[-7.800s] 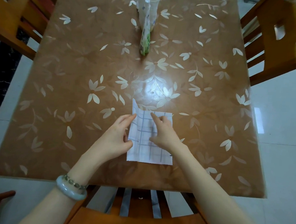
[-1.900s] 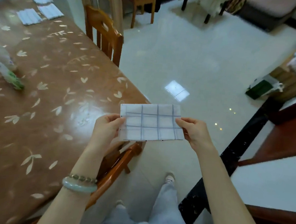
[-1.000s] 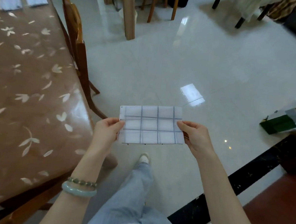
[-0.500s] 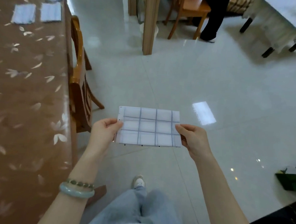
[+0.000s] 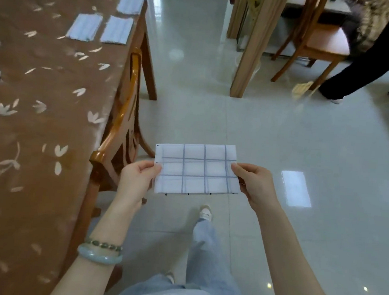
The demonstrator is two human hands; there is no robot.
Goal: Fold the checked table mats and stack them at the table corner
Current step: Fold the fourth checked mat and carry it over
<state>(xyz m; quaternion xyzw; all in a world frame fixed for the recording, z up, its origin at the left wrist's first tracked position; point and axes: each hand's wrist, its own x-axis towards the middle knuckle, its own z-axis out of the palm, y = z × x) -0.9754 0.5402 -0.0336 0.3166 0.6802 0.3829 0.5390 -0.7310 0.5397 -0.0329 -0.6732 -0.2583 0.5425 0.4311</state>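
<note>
Mat [image 5: 196, 169] held, three mats [image 5: 100, 26] on table [image 5: 40, 136]

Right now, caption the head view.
Both hands carry a folded mat over the floor toward mats on the table.

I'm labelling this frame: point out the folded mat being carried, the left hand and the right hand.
folded mat [image 5: 196, 168], head view, centre of the checked cloth.
left hand [image 5: 136, 180], head view, back of the hand.
right hand [image 5: 256, 186], head view, back of the hand.

Brown table [image 5: 40, 136] — three folded mats [image 5: 84, 26] lying flat.
</note>
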